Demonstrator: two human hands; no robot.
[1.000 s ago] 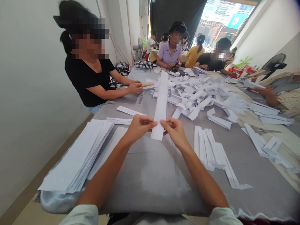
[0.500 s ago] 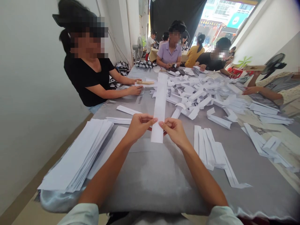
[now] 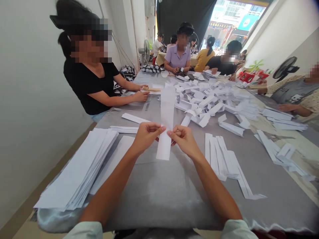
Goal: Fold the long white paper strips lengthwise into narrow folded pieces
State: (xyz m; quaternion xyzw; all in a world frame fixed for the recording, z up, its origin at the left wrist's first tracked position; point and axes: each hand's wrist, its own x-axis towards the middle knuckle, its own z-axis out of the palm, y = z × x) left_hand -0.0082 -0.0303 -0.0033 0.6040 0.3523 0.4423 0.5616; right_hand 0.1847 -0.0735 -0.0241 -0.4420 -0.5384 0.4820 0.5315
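Between my two hands a long white paper strip is held up above the table, its lower end towards me. My left hand pinches its left edge, thumb on the front and fingers behind. On the right edge, my right hand grips it the same way. The fingertips behind the paper are partly hidden. To the left of my left forearm lies a thick stack of white paper sheets. Several folded paper strips lie right of my right hand.
A large heap of folded white paper pieces covers the middle of the grey-clothed table. At the left, a person in black holds a wooden piece. Other people sit at the far side and right.
The paper strip has slid down and towards me between my hands, its lower end now further below my fingers. The person at the right has lowered a wooden piece.
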